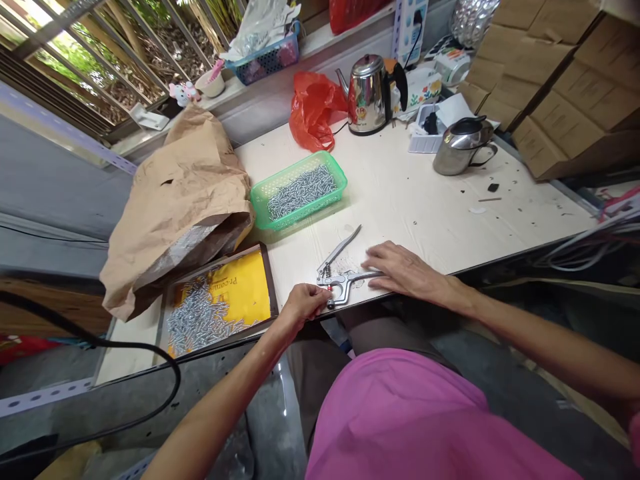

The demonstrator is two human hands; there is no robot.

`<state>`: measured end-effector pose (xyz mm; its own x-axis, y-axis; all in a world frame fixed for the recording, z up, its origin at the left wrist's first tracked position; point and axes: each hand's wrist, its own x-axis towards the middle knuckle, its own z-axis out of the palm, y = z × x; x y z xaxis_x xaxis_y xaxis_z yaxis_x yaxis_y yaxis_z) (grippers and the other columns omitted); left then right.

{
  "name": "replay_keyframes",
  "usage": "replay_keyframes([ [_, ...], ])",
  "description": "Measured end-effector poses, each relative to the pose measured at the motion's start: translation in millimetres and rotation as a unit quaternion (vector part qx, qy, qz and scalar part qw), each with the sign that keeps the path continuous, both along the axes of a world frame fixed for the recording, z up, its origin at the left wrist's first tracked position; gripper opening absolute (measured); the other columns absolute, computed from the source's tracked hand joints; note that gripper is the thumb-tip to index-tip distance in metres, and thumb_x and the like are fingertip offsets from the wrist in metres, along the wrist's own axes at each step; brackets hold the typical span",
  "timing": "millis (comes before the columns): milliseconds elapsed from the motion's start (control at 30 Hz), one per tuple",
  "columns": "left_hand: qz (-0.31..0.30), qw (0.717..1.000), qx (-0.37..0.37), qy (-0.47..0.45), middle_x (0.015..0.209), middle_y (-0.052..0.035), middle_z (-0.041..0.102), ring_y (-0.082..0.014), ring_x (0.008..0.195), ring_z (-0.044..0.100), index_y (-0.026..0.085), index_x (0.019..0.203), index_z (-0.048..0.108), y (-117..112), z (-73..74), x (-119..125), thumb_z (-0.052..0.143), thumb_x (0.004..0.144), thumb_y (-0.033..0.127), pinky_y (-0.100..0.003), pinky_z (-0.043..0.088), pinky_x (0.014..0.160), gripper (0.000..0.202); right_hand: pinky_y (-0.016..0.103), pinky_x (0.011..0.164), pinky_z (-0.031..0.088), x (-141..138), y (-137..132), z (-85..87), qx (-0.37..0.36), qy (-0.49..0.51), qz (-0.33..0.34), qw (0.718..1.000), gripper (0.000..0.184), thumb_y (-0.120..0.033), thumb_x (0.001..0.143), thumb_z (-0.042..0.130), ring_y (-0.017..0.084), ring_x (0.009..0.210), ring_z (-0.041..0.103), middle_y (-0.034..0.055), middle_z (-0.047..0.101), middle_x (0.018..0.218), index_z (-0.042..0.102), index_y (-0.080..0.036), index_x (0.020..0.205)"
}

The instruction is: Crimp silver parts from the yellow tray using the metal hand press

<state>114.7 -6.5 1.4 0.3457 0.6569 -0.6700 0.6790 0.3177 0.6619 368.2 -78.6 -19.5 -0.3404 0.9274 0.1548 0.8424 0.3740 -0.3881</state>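
A pair of silver hand-press pliers (345,280) with a spring lies at the table's front edge, its handles spread apart. At the jaw end, my left hand (306,303) is closed in a pinch. A speck of red shows by its fingertips, but what they hold is too small to make out. My right hand (400,270) is over the end of the lower handle, fingers stretched and apart. Small metal pins or rivets fill part of a green plastic basket (260,212) beyond the pliers. More of them lie in a shallow tray (273,287) lined with yellow, left of my left hand.
A crumpled brown paper bag (185,180) stands behind the tray. Farther back are a red plastic bag (315,110), a steel kettle (367,100) and a metal jug (457,150). Cardboard boxes (550,87) crowd the right side. A black cable (173,393) loops at lower left.
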Motion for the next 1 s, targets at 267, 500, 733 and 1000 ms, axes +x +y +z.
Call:
replay_keyframes([
  [267, -0.004, 1.000, 0.010, 0.012, 0.040, 0.0058, 0.044, -0.0047, 0.035, 0.033, 0.013, 0.065, 0.063, -2, -2.6, -2, 0.067, 0.070, 0.045, -0.019, 0.023, 0.036, 0.033, 0.064, 0.108, 0.022, 17, 58, 4.7, -0.063, -0.092, 0.088, 0.990, 0.105, -0.064, 0.063, 0.075, 0.044, 0.139, 0.022, 0.0225, 0.035, 0.148, 0.034, -0.014, 0.146],
  [500, 0.003, 1.000, 0.007, 0.024, 0.042, 0.0061, 0.044, -0.0045, 0.036, 0.035, 0.013, 0.063, 0.061, -3, -3.5, -1, 0.070, 0.069, 0.046, -0.019, 0.023, 0.036, 0.034, 0.062, 0.105, 0.027, 18, 71, 8.8, -0.109, -0.112, 0.113, 0.981, 0.106, -0.065, 0.062, 0.073, 0.044, 0.132, 0.031, 0.0253, 0.035, 0.146, 0.035, -0.007, 0.143],
  [733, 0.000, 0.994, 0.081, 0.071, 0.051, 0.0025, 0.051, -0.0089, 0.044, 0.045, 0.015, 0.062, 0.060, -8, 0.1, -6, 0.063, 0.077, 0.045, -0.022, 0.031, 0.043, 0.034, 0.041, 0.082, 0.041, 11, 62, 25.8, -0.081, -0.141, 0.104, 0.981, 0.064, -0.051, 0.070, 0.074, 0.031, 0.102, 0.048, 0.0186, 0.054, 0.115, 0.057, -0.009, 0.116],
  [1000, -0.246, 0.827, 0.496, 0.097, 0.116, -0.0112, 0.061, -0.0259, 0.107, 0.053, 0.017, 0.113, 0.060, -4, 7.0, 40, 0.070, 0.079, 0.036, -0.037, 0.046, 0.090, 0.040, 0.035, 0.077, 0.039, 5, 54, 26.3, -0.081, -0.139, 0.099, 0.982, 0.037, -0.037, 0.079, 0.071, 0.026, 0.094, 0.050, 0.0151, 0.057, 0.102, 0.064, -0.009, 0.102],
])
